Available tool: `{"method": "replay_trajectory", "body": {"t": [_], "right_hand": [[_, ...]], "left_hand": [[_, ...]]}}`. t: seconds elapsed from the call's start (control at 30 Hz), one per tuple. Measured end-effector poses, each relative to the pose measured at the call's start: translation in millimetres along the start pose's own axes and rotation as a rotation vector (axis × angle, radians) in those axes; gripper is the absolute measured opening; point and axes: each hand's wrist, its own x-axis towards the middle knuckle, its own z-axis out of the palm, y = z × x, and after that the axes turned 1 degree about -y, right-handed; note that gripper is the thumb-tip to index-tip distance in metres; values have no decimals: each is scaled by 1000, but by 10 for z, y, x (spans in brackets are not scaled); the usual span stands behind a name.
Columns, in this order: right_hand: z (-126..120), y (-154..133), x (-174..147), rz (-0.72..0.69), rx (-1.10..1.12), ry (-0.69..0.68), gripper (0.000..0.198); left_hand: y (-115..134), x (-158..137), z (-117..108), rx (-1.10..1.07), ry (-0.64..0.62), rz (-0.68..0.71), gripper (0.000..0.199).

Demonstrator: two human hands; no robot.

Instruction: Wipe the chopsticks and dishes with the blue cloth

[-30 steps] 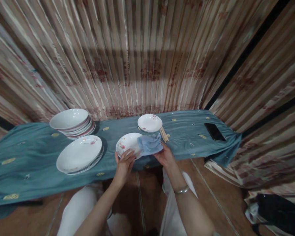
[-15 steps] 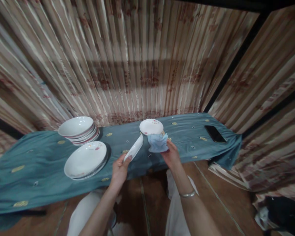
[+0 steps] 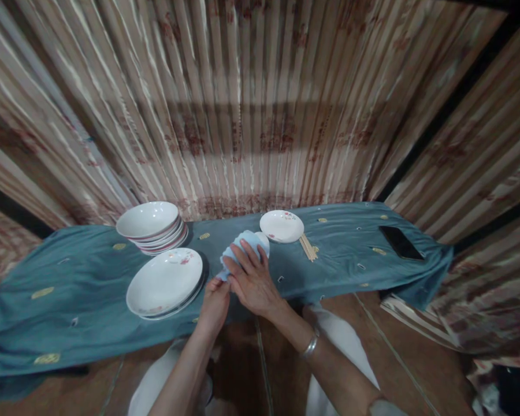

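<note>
Since half a second ago, my right hand has brought the blue cloth leftward onto the plate in my left hand. My left fingers are closed on the plate's near edge, though the cloth hides most of it. My right fingers lie spread over the cloth; whether they also grip it I can't tell. Plate and cloth are above the table, between the stacked plates and the small plate, with chopsticks just beside that.
</note>
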Motion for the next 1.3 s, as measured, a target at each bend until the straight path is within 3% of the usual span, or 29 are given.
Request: {"method": "replay_trajectory", "body": {"t": [0.17,0.37,0.73,0.83,1.0,1.3], "right_hand": [[32,95,98,40,-24,30,40],[41,234,162,131,10,114,38],[178,512,188,287,329,234,39],[320,678,107,416,543,280,42],[602,847,-65,776,861,273,54],[752,857,-78,841,913,270,58]], "left_hand": [[39,28,-61,-81,48,-69,22],[47,62,-52,-97,9,-111,32],[120,103,-65,-97,42,-167,41],[118,122,-117,-88,97,-167,39],[63,161,-208,-136,116,-130,33],[22,200,-260,-165,136,-138,36]]}}
